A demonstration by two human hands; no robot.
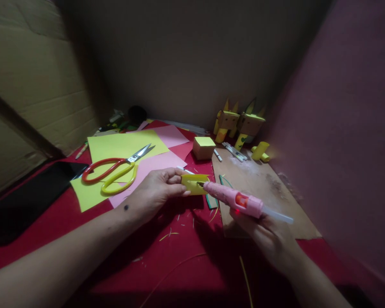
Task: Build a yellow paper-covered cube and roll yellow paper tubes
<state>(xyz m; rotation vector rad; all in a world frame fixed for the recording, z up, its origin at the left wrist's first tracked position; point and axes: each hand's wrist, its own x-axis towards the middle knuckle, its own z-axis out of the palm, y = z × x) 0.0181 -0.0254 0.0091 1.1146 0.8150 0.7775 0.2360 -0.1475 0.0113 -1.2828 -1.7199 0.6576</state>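
Between the thumb and fingers of my left hand (160, 186) is a small piece of yellow paper (194, 188), folded or curled along its upper edge. My right hand (265, 231) is wrapped round a pink hot glue gun (232, 199). A clear glue stick (279, 214) sticks out of its back end, and a red light glows beneath its body. The nozzle points left and meets the yellow paper, or hovers just over it; I cannot tell which. Right behind the paper stands a small cardboard box (203, 152) with a yellow top.
Scissors (131, 160) with red and yellow handles lie on yellow paper sheets (122, 143) at the left, near a black flat object (25, 201). A cardboard sheet (269, 201) lies at right with white markers (235, 152) and yellow paper tubes (259, 151). Cardboard figures (252, 124) stand behind.
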